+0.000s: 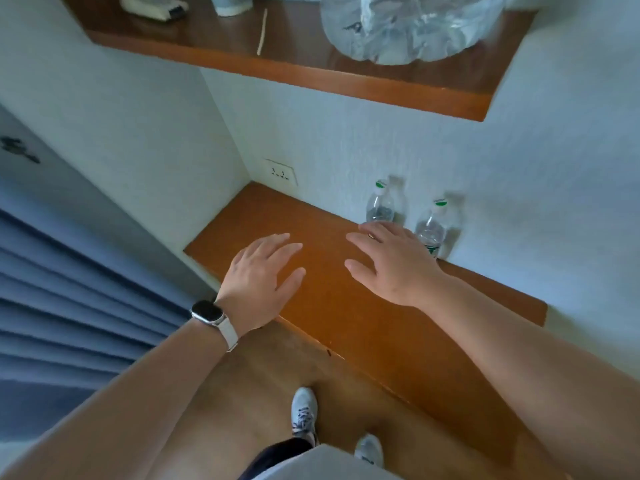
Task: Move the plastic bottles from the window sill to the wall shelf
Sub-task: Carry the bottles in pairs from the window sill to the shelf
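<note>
Two small clear plastic bottles with white-and-green caps stand upright against the white wall on the lower wooden shelf (346,306). The left bottle (380,202) is partly hidden behind my right hand (391,263), which hovers open just in front of it. The right bottle (433,228) stands a little beyond that hand's outer edge. My left hand (265,275), with a white watch on its wrist, is open and spread flat over the shelf's left part, holding nothing.
An upper wooden shelf (346,81) carries a large crumpled clear water bottle (405,26), a thin stick (262,31), a white cup and a whitish object. A wall socket (280,173) sits in the corner. Blue curtain (62,299) hangs at the left. Wooden floor and my shoes are below.
</note>
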The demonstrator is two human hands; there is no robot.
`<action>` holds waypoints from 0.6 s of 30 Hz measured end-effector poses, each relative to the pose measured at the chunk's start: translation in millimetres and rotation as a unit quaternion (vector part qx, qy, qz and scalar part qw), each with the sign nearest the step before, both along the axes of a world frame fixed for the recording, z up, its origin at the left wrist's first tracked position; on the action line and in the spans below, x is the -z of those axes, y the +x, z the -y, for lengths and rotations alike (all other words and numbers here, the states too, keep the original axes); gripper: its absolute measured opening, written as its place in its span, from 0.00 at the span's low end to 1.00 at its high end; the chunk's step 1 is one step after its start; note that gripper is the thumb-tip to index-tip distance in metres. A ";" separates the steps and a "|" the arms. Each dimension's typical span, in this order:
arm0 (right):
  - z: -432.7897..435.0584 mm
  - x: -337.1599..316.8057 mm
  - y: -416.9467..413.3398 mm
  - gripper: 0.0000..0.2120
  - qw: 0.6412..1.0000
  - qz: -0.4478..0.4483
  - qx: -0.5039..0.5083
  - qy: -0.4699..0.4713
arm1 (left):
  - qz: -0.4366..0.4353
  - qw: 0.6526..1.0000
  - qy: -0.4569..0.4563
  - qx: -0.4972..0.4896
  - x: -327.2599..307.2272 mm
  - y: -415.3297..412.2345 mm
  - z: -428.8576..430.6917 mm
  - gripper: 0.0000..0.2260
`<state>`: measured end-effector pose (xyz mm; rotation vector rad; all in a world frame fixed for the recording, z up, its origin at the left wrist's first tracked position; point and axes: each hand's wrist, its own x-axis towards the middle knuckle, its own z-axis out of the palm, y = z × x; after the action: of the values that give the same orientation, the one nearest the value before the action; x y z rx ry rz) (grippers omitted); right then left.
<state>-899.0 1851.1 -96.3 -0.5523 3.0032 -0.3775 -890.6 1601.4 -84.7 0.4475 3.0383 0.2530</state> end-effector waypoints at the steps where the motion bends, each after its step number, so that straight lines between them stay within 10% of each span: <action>1: 7.7 -0.8 -2.6 0.29 1.000 -0.001 -0.017 -0.003 | -0.008 1.000 0.000 -0.007 -4.0 7.8 8.6 0.28; 18: 181.7 -21.8 7.9 0.26 0.960 -0.032 -0.274 -0.042 | -0.067 0.979 -0.056 -0.185 -23.3 113.4 164.4 0.24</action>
<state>-891.1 1669.3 -74.5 -1.3755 2.7301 -0.4455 -777.3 1437.1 -61.4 -0.1169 3.2264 0.0686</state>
